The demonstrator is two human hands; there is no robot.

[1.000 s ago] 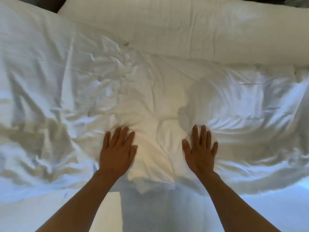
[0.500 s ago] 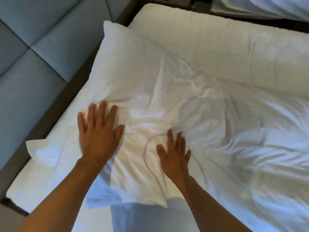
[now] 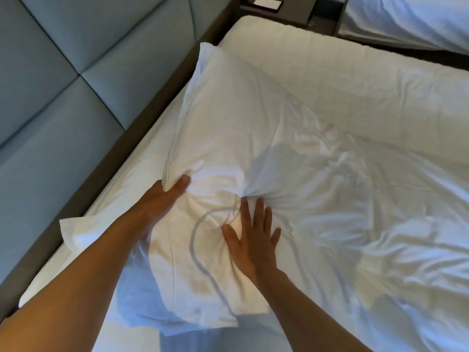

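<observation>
Beside the padded headboard (image 3: 63,97) the pillow (image 3: 241,123) lies long axis away from the person, left hand (image 3: 172,193) gripping its left edge, right hand (image 3: 252,240) flat on its middle

Matt creased white cloth pillow (image 3: 241,128), wrinkled cloth duvet (image 3: 368,186), smooth padded headboard (image 3: 63,97)

Both bare arms reach forward, the left one stretched further out. The left hand (image 3: 168,196) is turned on its side, thumb on top and fingers tucked out of sight, pinching the edge of the pillow (image 3: 228,118). The right hand (image 3: 251,240) lies palm down, fingers straight and spread, pressing flat.
</observation>
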